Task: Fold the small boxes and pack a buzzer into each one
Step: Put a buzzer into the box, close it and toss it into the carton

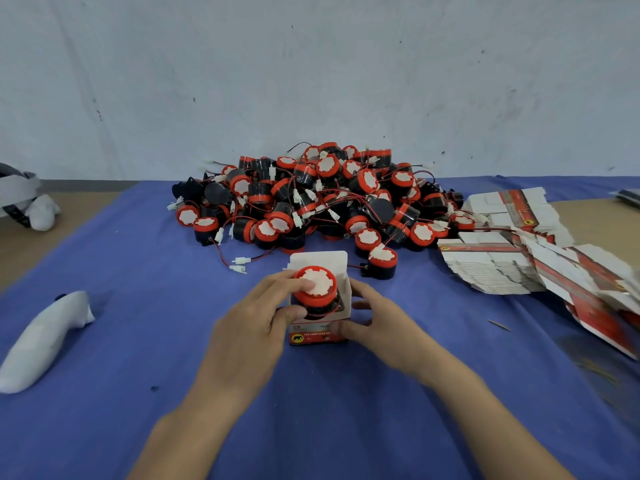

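The left hand (256, 320) pinches a buzzer (316, 285) half-sunk in the open box (318, 336) gripped by the right hand (375, 318); next, I'd judge, push it home and close the flap.

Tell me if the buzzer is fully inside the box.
Partly in: the buzzer pokes above the rim of the box, whose top flap stands open. Left hand grips the buzzer; right hand holds the box.

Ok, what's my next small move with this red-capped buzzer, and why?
Probably push the red-capped black buzzer fully down with the left hand: it sits half out of the white-and-red cardboard box, which the right hand grips, flap open.
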A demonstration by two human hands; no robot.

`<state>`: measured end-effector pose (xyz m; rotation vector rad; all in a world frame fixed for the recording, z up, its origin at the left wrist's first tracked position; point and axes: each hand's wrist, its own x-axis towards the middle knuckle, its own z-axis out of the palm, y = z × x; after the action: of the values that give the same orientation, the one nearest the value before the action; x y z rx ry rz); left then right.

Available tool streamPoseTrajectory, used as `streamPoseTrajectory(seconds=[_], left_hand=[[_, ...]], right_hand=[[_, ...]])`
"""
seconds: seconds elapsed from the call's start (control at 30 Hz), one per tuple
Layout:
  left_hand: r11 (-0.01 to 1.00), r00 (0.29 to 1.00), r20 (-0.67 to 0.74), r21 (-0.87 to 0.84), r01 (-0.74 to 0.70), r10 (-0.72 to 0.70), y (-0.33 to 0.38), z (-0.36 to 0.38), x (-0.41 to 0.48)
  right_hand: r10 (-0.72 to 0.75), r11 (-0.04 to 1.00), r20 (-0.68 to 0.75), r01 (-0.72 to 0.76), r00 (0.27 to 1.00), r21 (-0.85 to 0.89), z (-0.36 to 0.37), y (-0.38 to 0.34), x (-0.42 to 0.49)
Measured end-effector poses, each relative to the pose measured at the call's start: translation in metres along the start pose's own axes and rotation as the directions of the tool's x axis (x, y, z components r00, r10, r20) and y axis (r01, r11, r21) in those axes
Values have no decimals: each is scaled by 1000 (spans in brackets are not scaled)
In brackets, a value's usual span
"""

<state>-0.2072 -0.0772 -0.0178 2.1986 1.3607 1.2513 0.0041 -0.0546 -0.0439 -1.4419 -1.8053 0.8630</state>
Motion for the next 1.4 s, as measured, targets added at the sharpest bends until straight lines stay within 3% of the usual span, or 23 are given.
streamPoseTrajectory(seconds=[0.17,0.33,0.47,0.57,0.67,0.77,0.9,0.97,1.03,1.1,1.13,1.2,1.27,1.4], left_hand=[[995,992,124,97,-12,0,-5,4,2],[967,972,216,251,37,-93,-7,4,6],[935,957,276,355,-10,-94,-5,1,13],[939,956,276,343,2,-103,-7,0,15],[984,955,255,127,124,-153,-10,-2,11],[955,958,192,-166,246,-214,-11,-9,4],[715,919,152,-587,380,-364,-4,-12,0],[578,901,159,-719,386,-404,3,-6,0],[524,896,142,-768,368,-421,7,1,2],[616,906,81,-708,345,-414,7,6,5],[722,921,25,-613,321,-389,4,7,6],[945,965,-64,-227,234,-254,-7,7,8],[976,988,-27,156,152,-150,-15,4,6],[942,1000,26,335,7,-17,-15,4,4]], right_hand=[[-36,999,45,35,998,36,2,2,-4],[-46,998,43,44,998,46,6,6,-6],[-1,976,15,-3,1000,216,16,1,-9],[39,955,-43,-25,998,295,28,-4,-6],[78,946,-55,-56,995,320,33,-7,-4],[99,953,-60,-78,993,292,34,-8,-3],[109,964,-81,-86,991,253,38,-9,-3],[108,966,-86,-84,990,244,38,-11,-3],[107,967,-88,-83,990,242,38,-12,-3],[109,969,-92,-85,990,232,39,-13,-4],[108,969,-92,-84,990,231,39,-14,-5],[107,966,-86,-84,991,243,39,-14,-6],[108,966,-86,-85,990,244,39,-15,-7],[107,970,-90,-84,990,229,39,-17,-7]])
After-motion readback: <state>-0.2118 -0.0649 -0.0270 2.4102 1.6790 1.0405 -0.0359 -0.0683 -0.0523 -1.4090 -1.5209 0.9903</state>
